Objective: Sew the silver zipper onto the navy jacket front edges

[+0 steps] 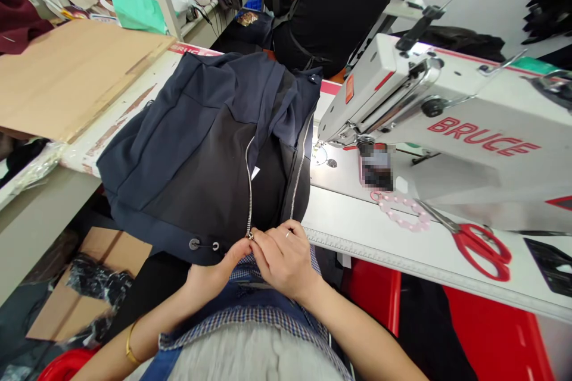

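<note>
A dark navy and black jacket lies across the table edge, its front parted along a silver zipper. Both hands meet at the lower end of this zipper, near the hem. My left hand pinches the jacket's edge there, thumb up. Closed beside it, my right hand grips the zipper's bottom end, with a ring on one finger. Whatever small part sits between the fingertips is mostly covered. A cord with metal eyelets shows on the hem left of my hands.
To the right stands a white sewing machine, its needle area lit. Red-handled scissors, a pink beaded strap and a phone lie on its bed. A cardboard sheet covers the left table. A person in black sits beyond.
</note>
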Tool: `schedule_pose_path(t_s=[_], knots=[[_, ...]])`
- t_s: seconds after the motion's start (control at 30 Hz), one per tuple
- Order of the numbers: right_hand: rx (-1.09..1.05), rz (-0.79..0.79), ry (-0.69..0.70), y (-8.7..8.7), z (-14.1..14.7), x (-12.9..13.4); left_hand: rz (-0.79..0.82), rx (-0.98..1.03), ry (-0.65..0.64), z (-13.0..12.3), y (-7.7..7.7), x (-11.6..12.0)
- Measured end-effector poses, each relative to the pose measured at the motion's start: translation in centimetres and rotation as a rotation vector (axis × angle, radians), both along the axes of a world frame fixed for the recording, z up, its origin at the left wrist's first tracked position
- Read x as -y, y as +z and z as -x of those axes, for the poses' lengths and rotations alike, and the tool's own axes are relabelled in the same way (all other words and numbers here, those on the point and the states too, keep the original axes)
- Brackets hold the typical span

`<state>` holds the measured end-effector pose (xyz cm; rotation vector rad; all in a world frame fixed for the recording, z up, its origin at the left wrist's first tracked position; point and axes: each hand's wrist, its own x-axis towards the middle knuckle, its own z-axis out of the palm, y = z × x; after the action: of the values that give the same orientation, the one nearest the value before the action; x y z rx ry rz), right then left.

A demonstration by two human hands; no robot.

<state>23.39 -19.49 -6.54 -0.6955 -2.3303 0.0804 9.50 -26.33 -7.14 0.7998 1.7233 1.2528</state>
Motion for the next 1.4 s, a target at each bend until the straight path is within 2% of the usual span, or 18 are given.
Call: schedule_pose_path(t_s=[0.2, 0.37, 0.5, 0.63, 0.7, 0.77, 0.9, 0.97, 1.07, 1.2, 1.4], knots=[[-0.005, -0.019, -0.075, -0.4, 0.8, -0.6, -0.075, -0.017, -0.033, 0.4, -1.5, 0.3], [-0.039, -0.065, -0.104, -0.3, 1.2, -0.3, -0.074, -0.081, 0.036, 0.6, -1.4, -0.7], [0.023, -0.055, -0.096, -0.2, 1.0, 0.0, -0.057, -0.077, 0.057, 0.3, -1.0, -1.8], [0.107, 0.074, -0.106, -0.4, 0.3, -0.4, 0.047, 0.014, -0.077, 0.7, -0.5, -1.8], [0.11, 0.149, -0.081, -0.3, -0.2, -0.8, 0.077, 0.075, -0.1, 1.1, -0.2, -1.5], [0.088, 0.26, -0.026, 0.1, -0.7, -1.0, 0.067, 0.166, -0.067, 1.2, 0.2, -1.3], [0.041, 0.503, 0.119, 1.6, -1.3, -1.1, 0.025, 0.479, 0.053, 0.7, 1.0, -1.3], [0.054, 0.575, 0.181, 2.2, -1.3, -1.1, 0.013, 0.547, 0.126, 0.3, 1.3, -1.5], [0.116, 0.617, 0.205, 2.6, -0.9, -1.1, -0.011, 0.591, 0.104, -0.2, 1.4, -1.5], [0.139, 0.644, 0.153, 2.5, -0.3, -1.1, -0.051, 0.48, 0.063, 0.0, 0.9, -1.1], [0.094, 0.734, 0.141, 2.4, -0.5, -1.4, 0.026, 0.196, 0.042, 0.6, 0.3, -0.6]])
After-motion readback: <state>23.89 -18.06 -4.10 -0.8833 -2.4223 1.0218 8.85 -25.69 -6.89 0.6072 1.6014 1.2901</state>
